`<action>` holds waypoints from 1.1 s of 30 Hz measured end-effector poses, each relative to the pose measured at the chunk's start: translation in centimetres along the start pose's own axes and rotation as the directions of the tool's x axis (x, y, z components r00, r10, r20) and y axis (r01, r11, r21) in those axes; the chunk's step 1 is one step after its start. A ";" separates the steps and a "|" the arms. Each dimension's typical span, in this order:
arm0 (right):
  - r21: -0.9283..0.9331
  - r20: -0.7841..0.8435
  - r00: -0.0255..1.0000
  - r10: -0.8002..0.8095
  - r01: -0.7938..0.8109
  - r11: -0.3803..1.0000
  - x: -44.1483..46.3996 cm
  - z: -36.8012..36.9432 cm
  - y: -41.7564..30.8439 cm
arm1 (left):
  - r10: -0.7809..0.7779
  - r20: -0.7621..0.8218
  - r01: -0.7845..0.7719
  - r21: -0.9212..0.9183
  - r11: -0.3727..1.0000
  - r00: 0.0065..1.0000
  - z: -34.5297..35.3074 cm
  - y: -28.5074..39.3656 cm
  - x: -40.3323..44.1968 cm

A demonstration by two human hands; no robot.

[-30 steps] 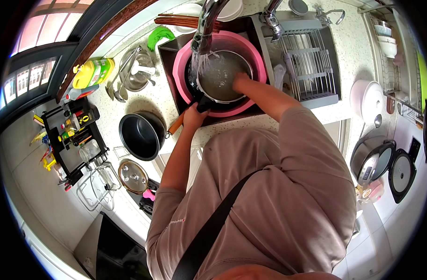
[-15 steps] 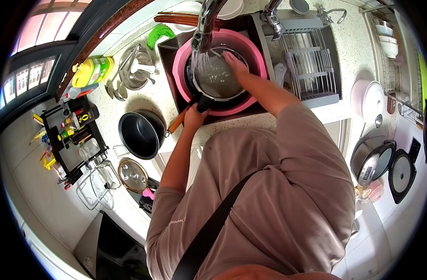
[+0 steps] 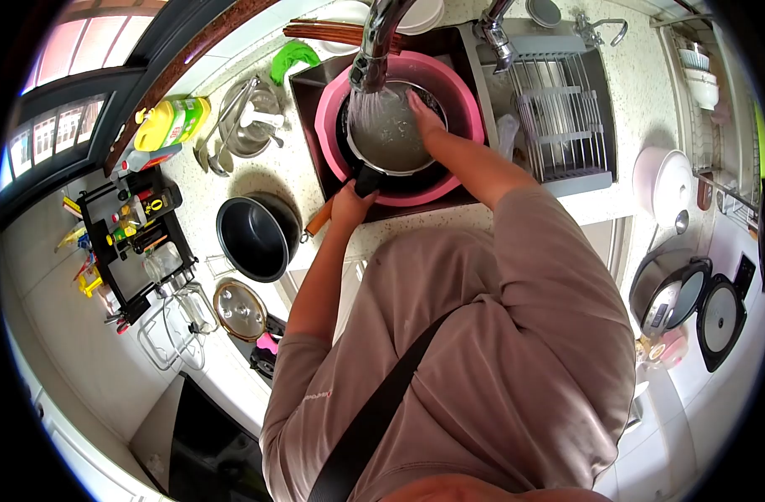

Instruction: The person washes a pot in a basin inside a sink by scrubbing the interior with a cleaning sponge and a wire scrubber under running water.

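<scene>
Under the running tap (image 3: 368, 71), a round metal pan (image 3: 386, 138) with a grey, wet inside sits within a pink basin (image 3: 472, 109) in the sink. My left hand (image 3: 350, 207) is wrapped around a handle (image 3: 367, 179) at the pan's near-left edge. Its black part shows above the fist, and a brown wooden end (image 3: 319, 217) sticks out below; whether both belong to one handle I cannot tell. Inside the pan, my right hand (image 3: 424, 115) lies with fingers stretched out against the right side. Water pours onto the pan's left part.
A black pot (image 3: 255, 238) stands on the counter left of the sink. Behind it are a metal bowl with ladles (image 3: 253, 125), a yellow bottle (image 3: 173, 124) and a green cloth (image 3: 294, 60). A dish rack (image 3: 558, 117) fills the right basin. A rice cooker (image 3: 667, 293) stands at right.
The whole view has shifted slightly right. My right hand sits a little lower along the pan's right side, while my left hand keeps its grip on the handle. Water still runs.
</scene>
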State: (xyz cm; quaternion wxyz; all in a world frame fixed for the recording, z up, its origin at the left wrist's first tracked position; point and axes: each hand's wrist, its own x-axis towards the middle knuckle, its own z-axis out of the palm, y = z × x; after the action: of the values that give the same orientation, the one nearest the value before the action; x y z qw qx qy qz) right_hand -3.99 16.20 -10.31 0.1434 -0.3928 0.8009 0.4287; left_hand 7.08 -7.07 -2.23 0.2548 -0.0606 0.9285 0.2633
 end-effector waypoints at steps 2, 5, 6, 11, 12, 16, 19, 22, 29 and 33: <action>0.000 0.039 0.991 -0.128 0.128 0.992 -1.0 -1.1 0.8 | 0.005 -0.023 -0.004 0.030 1.000 1.000 -0.7 0.4 0.1; 0.377 0.180 0.978 -0.103 0.028 0.926 5.6 3.7 -7.0 | -0.054 0.055 0.048 0.108 0.993 0.997 -1.7 0.9 0.4; 0.375 0.178 0.979 -0.103 0.029 0.927 4.1 2.5 -5.7 | -0.031 0.033 0.026 0.145 0.989 0.999 -1.6 1.0 0.6; 0.855 0.224 0.823 -0.523 0.092 0.511 1.2 -0.6 -3.5 | -0.031 -0.007 0.032 0.201 0.979 0.999 -1.3 1.7 0.4; 0.853 0.225 0.823 -0.521 0.092 0.513 0.9 -1.0 -3.3 | -0.026 0.000 0.025 0.215 0.976 1.000 -1.2 1.4 0.4; 0.997 0.043 0.883 -0.466 -0.066 -0.034 0.4 -2.8 -4.6 | -0.019 0.015 0.015 0.230 0.973 1.000 -1.4 1.6 0.3; 0.755 0.072 0.918 -0.390 -0.306 -0.580 0.5 -4.3 -5.5 | -0.030 0.041 0.021 0.208 0.978 0.999 -0.9 1.0 0.5; 0.455 0.082 0.946 -0.313 -0.315 -0.833 0.8 -4.8 -6.3 | 0.005 0.023 -0.010 0.204 0.979 1.000 -0.8 0.9 0.3; 0.994 -0.092 0.931 -0.354 0.068 -0.081 0.2 -1.8 -5.6 | -0.001 0.044 -0.007 0.196 0.981 0.999 -1.6 1.3 0.7; 0.663 0.094 0.959 -0.267 -0.261 -0.702 -0.1 -5.7 -4.6 | 0.007 0.100 -0.024 0.168 0.985 0.995 -1.4 0.7 1.0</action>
State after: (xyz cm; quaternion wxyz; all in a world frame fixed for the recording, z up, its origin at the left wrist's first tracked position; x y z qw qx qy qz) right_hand 0.17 10.20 -9.51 0.5303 0.0490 0.6604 -0.5294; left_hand 5.47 -7.11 -1.38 0.3029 -0.0185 0.9341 0.1881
